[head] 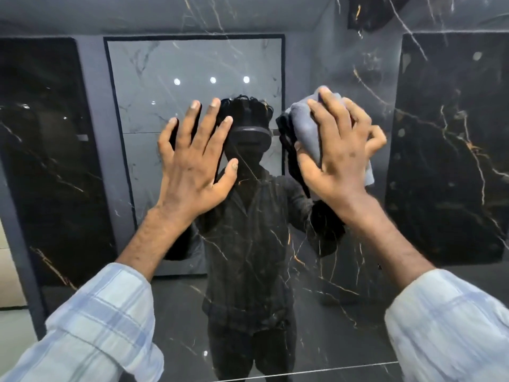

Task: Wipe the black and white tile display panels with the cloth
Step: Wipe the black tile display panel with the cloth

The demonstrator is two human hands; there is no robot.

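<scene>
A glossy black tile panel [344, 285] with thin gold and white veins fills the view right in front of me. My left hand [192, 166] lies flat against it, fingers spread and straight. To its right, my right hand [341, 150] presses a bunched grey cloth [305, 125] onto the panel, with the fingers curled over the cloth and the thumb under its lower edge. Most of the cloth is covered by the hand. The shiny tile mirrors both hands and a person.
The polished surface reflects the room behind me: a white marble panel [192, 86] in a dark frame, black veined panels [46, 166] on both sides and three ceiling lights. A joint line [330, 369] crosses the panel near the bottom. A pale floor strip [13, 326] shows at lower left.
</scene>
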